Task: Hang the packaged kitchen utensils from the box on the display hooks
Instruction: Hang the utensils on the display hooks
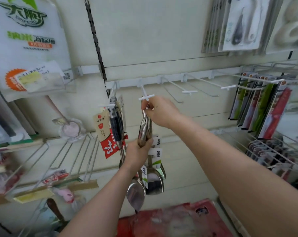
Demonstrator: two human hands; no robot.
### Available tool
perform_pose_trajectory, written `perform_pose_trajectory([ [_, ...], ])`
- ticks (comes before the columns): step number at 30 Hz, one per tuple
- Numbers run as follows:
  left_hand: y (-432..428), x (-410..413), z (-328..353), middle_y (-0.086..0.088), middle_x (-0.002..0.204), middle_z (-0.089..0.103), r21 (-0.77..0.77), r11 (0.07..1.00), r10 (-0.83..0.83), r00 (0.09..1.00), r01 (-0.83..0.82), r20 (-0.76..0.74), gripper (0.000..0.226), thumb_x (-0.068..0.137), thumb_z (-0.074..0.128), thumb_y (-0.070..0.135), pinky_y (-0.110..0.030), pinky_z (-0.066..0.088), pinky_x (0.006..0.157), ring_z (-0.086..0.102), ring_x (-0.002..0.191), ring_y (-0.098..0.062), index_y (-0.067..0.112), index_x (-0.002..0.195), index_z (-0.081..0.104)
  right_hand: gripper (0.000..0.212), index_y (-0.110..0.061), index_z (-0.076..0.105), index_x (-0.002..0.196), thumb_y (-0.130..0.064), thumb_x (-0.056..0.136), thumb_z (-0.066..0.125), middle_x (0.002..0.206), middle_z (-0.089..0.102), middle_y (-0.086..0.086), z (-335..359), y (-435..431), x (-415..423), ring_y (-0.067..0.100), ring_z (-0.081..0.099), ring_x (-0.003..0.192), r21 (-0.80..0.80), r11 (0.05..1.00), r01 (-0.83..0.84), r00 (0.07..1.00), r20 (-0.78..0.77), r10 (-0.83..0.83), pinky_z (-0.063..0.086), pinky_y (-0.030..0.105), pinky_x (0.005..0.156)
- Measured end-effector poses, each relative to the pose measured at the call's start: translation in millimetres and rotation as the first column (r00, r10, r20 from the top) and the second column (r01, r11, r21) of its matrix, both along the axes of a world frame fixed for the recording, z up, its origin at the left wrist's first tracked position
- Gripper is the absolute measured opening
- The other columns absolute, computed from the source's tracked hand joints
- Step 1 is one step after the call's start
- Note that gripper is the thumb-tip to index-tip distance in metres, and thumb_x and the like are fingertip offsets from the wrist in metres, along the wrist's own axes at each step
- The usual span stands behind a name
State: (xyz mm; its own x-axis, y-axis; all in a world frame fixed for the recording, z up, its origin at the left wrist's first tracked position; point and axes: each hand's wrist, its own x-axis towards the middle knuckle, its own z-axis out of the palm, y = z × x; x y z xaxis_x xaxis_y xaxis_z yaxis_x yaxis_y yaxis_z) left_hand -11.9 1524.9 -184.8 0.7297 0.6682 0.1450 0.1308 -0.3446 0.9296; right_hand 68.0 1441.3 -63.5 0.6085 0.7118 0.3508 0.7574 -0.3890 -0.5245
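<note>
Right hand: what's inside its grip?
The right hand pinches the top of a steel utensil handle, just below the white hook tip. Its fingers cover the handle's end, so the hang hole cannot be seen. The left hand grips the utensil bundle lower down.

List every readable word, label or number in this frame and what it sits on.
"大", in the green logo on the white pack; rest of pack blurred.
Red tag on hung utensils: big white character, unclear.
Beige tag, price label: blurred.
White labels on held spoons: too small.
</note>
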Motion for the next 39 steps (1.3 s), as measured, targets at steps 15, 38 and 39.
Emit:
perform_pose_trajectory([
  [15,-32,7,-1,-0.005,0.059,0.049,-0.171,0.983,0.090,0.987,-0.067,0.133,0.027,0.095,0.058,0.017,-0.011,0.042,0.043,0.048,0.042,-0.002,0.007,0.072,0.049,0.023,-0.028,0.063,0.100,-0.013,0.097,0.045,0.093,0.055,-0.007,4,-4,21,0.018,0.054,0.085,-0.048,0.986,-0.160,0.985,0.059,0.163,0.039,0.026,0.068],
  [38,-18,-16,28,-0.005,0.065,0.066,-0.159,0.975,0.162,0.987,-0.158,0.015,0.015,0.088,0.065,0.027,-0.028,0.049,0.063,0.059,0.059,-0.014,0.013,0.085,0.070,0.032,-0.031,0.059,0.124,-0.019,0.096,0.048,0.123,0.056,-0.004,8,-18,-4,0.020,0.057,0.102,-0.035,0.998,-0.057,0.998,0.002,0.057,0.048,0.032,0.088],
  [39,-19,-17,29,-0.005,0.066,0.067,-0.156,0.975,0.165,0.986,-0.159,0.026,0.016,0.088,0.066,0.026,-0.029,0.050,0.065,0.061,0.060,-0.013,0.011,0.084,0.070,0.036,-0.032,0.055,0.130,-0.020,0.097,0.048,0.125,0.056,-0.006,8,-23,-5,0.019,0.056,0.108,-0.039,0.997,-0.066,0.998,-0.001,0.066,0.046,0.032,0.092],
])
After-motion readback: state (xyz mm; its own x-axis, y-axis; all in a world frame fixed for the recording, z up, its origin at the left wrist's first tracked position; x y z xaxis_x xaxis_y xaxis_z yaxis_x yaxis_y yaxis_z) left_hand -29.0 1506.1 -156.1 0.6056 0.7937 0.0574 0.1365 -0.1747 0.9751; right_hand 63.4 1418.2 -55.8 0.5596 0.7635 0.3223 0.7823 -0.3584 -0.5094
